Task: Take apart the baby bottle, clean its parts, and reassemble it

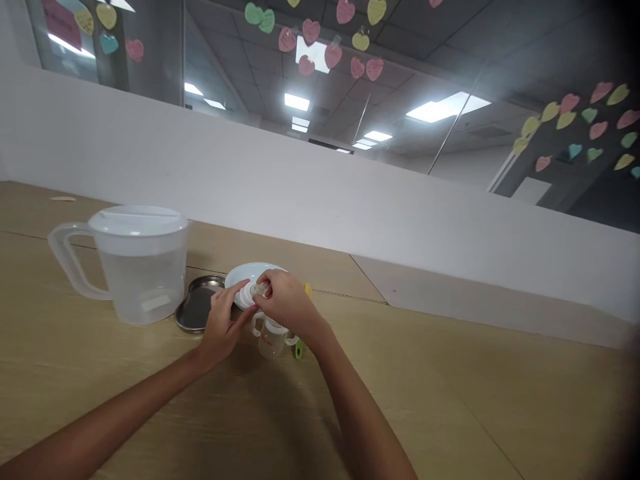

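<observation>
My left hand [223, 325] holds a white ring-shaped cap [245, 295] between thumb and fingers. My right hand [287, 301] pinches a small clear nipple-like piece [261, 289] at the cap's opening. Just below both hands, a clear baby bottle [272, 339] with white side handles stands upright on the table. Behind the hands lies a white plate [241, 272], partly covered by them. A green-handled tool [299, 349] lies beside the bottle, partly hidden by my right hand, and something yellow [308, 290] shows above it.
A large lidded plastic pitcher [143, 267] with clear liquid stands at the left, its handle pointing left. Between pitcher and plate is a metal kidney-shaped tray [199, 305]. The wooden table [450, 387] meets a white wall with windows bearing heart-shaped notes.
</observation>
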### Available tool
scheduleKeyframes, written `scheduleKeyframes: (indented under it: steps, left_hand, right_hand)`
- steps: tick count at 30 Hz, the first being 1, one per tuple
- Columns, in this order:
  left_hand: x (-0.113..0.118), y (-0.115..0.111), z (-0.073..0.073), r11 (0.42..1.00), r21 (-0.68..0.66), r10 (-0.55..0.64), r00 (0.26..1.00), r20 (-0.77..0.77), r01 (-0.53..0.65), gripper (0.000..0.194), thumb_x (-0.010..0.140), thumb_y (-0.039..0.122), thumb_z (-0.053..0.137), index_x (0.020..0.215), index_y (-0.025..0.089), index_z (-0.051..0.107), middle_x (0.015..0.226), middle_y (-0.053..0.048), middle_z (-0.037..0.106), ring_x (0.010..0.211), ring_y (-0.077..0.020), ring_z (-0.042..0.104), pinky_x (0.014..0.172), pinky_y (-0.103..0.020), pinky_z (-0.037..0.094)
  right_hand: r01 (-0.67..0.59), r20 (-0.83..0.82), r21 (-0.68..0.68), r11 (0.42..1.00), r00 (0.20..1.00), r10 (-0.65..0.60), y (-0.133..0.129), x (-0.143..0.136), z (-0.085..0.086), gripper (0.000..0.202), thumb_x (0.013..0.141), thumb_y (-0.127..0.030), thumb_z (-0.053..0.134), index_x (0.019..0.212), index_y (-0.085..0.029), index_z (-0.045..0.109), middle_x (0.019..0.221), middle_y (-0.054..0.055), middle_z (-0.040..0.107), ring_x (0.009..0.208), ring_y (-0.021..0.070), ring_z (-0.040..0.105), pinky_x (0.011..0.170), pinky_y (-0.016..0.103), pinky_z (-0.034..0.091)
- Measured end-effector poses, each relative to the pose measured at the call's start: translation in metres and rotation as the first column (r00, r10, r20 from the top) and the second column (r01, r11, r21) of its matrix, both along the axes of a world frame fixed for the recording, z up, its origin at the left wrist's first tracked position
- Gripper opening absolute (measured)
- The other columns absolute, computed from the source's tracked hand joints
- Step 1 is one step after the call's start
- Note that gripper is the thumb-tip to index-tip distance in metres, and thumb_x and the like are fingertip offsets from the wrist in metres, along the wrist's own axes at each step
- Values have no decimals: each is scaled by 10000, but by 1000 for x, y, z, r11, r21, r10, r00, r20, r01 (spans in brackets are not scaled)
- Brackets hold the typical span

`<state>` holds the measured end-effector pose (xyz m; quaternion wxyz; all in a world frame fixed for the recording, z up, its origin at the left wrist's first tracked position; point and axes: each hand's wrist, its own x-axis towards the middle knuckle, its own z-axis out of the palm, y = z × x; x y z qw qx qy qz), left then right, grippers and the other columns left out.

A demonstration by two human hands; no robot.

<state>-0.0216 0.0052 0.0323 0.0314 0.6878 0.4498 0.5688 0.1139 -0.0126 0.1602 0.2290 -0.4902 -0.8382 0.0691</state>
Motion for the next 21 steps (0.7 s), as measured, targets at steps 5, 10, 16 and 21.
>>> scheduleKeyframes:
  steps: [5, 10, 16, 21]
  left_hand:
    - [1, -3, -3, 999, -24, -29, 999, -25, 29, 485, 865, 544, 416, 1200, 205, 501, 1150, -72, 581, 1079, -232, 489, 935, -365, 382]
    - [0, -3, 0, 1000, 19, -24, 1000, -1, 24, 487, 868, 537, 413, 1210, 200, 495, 1176, -74, 572, 1087, -232, 493, 951, -370, 373]
    - [-4, 0, 0, 999, 19, -38, 999, 15, 38, 467, 877, 514, 417, 1224, 208, 476, 1198, -64, 561, 1089, -220, 490, 933, -347, 375]
    - [-7, 9, -5, 998, -61, 1, 1000, -16, -2, 462, 878, 530, 393, 1185, 203, 499, 1211, -76, 554, 1118, -235, 479, 960, -382, 336]
  right_hand:
    - [63, 274, 129, 990, 957, -97, 2, -10, -6, 133, 729, -160, 498, 812, -118, 594, 706, 43, 564, 587, 130, 420, 515, 267, 201]
    - [70, 201, 180, 981, 974, -106, 4, -12, -9, 144, 742, -123, 446, 787, -129, 582, 633, 19, 534, 548, 121, 390, 505, 272, 190]
    - [-81, -457, -275, 958, 888, -56, 20, -3, -10, 29, 706, -171, 494, 699, -151, 514, 554, -31, 507, 504, 90, 478, 492, 189, 344]
    - [-18, -546, -378, 926, 812, -207, 37, 13, -9, 124, 799, -237, 481, 816, -128, 536, 638, 10, 574, 504, 93, 519, 514, 199, 412]
